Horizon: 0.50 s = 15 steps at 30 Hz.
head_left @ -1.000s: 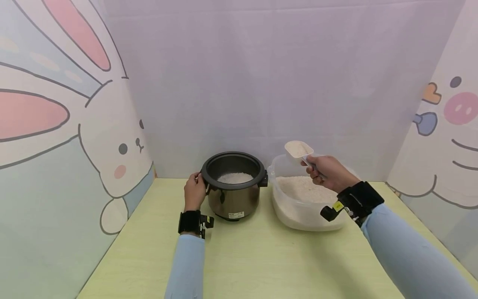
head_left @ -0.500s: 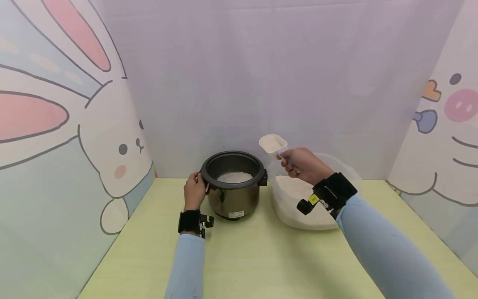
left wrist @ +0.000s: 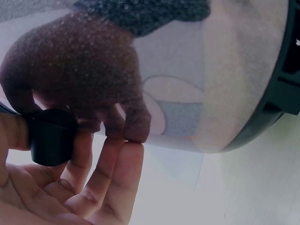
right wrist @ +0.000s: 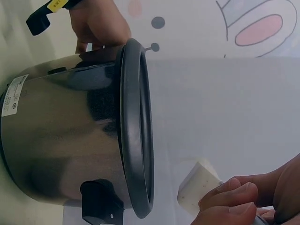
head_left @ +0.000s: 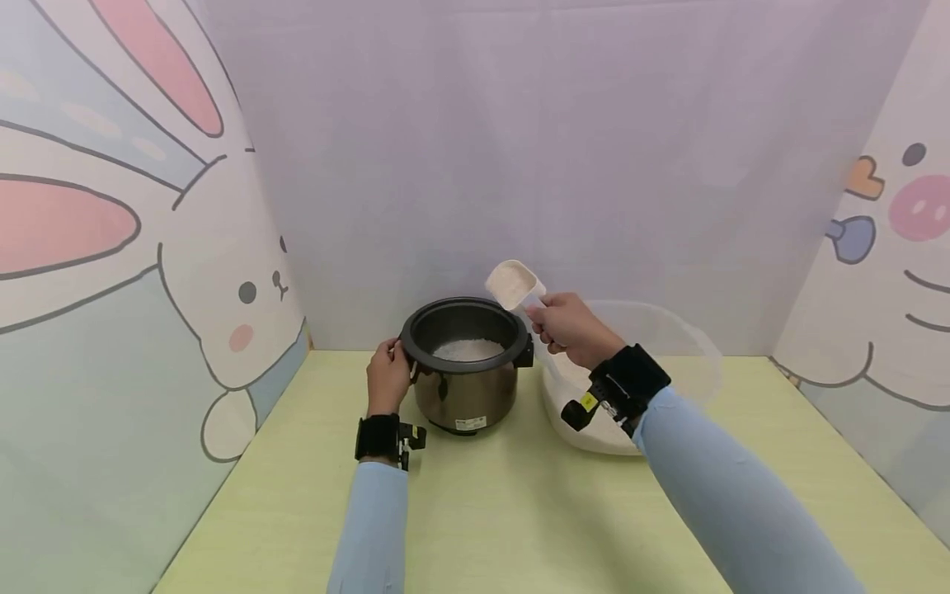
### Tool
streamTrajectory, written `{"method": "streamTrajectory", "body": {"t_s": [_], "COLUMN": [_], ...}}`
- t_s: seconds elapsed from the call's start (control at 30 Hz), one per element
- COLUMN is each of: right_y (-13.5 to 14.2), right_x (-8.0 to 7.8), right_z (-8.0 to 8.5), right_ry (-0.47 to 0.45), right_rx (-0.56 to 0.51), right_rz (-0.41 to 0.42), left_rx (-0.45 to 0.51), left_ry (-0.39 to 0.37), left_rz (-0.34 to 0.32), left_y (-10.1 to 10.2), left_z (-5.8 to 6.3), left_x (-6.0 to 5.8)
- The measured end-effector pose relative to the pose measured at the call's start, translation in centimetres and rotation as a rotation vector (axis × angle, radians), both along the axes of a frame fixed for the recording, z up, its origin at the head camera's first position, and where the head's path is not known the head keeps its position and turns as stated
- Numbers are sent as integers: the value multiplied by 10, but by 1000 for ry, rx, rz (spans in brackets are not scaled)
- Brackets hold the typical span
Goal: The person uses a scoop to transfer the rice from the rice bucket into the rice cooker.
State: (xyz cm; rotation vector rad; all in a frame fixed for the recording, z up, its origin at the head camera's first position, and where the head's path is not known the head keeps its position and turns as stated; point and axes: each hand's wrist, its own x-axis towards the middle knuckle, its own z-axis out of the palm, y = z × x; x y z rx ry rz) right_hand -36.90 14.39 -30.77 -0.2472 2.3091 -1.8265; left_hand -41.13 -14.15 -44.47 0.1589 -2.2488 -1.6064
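Note:
In the head view a dark rice cooker (head_left: 466, 394) without a lid stands on the table, white rice (head_left: 469, 351) in its bottom. My left hand (head_left: 388, 381) holds the cooker's black side handle (left wrist: 52, 140), thumb on it and fingertips reaching the shiny wall. With my right hand (head_left: 577, 330) I grip the handle of a white scoop (head_left: 512, 285) filled with pale grains. The scoop hangs in the air over the cooker's right rim, slightly tilted, beyond the rim in the right wrist view. Behind my right hand stands a clear plastic tub (head_left: 701, 346), its grains partly hidden.
The cooker's other handle (head_left: 524, 353) points right, close to the tub. A pale fabric wall (head_left: 475, 165) rises directly behind both containers, with cartoon-printed panels (head_left: 223, 330) on either side. Yellow-green tabletop (head_left: 475, 511) lies in front.
My right hand has carried the filled scoop left from over the tub to the cooker's right rim, and the scoop has begun to tilt. My left hand stays on the cooker's handle.

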Motion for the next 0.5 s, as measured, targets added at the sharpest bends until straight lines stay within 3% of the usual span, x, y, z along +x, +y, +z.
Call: {"method": "streamTrajectory", "body": {"t_s": [0.27, 0.5], "right_y": [-13, -34], "right_x": [3, 4], "right_z": [2, 0], "right_ry": [38, 96], "right_rx": [16, 100], "right_rz": [-25, -68], "left_rx": [-15, -19], "left_ry": [-11, 7], "left_rz": [0, 2], "left_y": [2, -1], "left_z": [2, 2], "left_x": [1, 2]}}
